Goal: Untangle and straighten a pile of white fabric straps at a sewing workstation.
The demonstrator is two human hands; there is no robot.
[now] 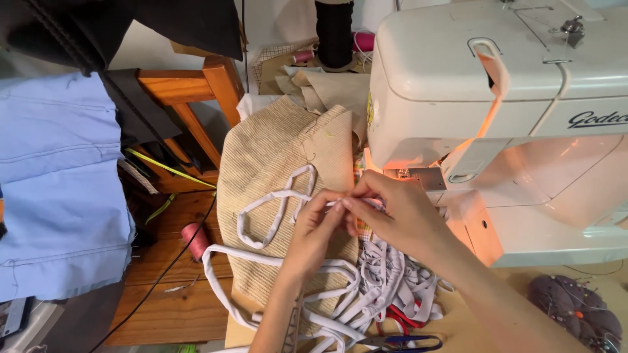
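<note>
Far left: light blue fabric [55, 189] hangs in a sheet, cut off by the left frame edge; dark cloth [78, 29] above it is cropped by the top edge. Beside it, an orange-brown wooden chair frame [196, 91], partly covered by dark cloth. On the wooden counter [167, 301] below lies a pink thread spool [195, 240], with a black cable [163, 274] running across the boards just beside it.

Centre: beige ribbed fabric [261, 170] lies draped over the counter edge. White elastic strip [275, 209] loops over it and gathers into a tangled pile lower right of centre; individual strands in the pile are hard to separate by eye.

Left hand [313, 232]: fingertips pinched together on a stretch of the white elastic strip, forearm entering from the bottom edge. Right hand [396, 212]: thumb and forefinger closed on the same strip, touching the left fingertips, just in front of the needle area. The needle itself is hidden behind the right hand.

Bottom edge: blue-handled snips [399, 341], half buried under elastic, red handles [402, 318] just above.

Back centre: black thread cone [335, 33], top cut off.

Right: cream sewing machine [504, 117], lamp glowing orange, body cropped by the right edge. Lower right corner: dark pincushion [575, 307], partly cut off.

No containers in view.
</note>
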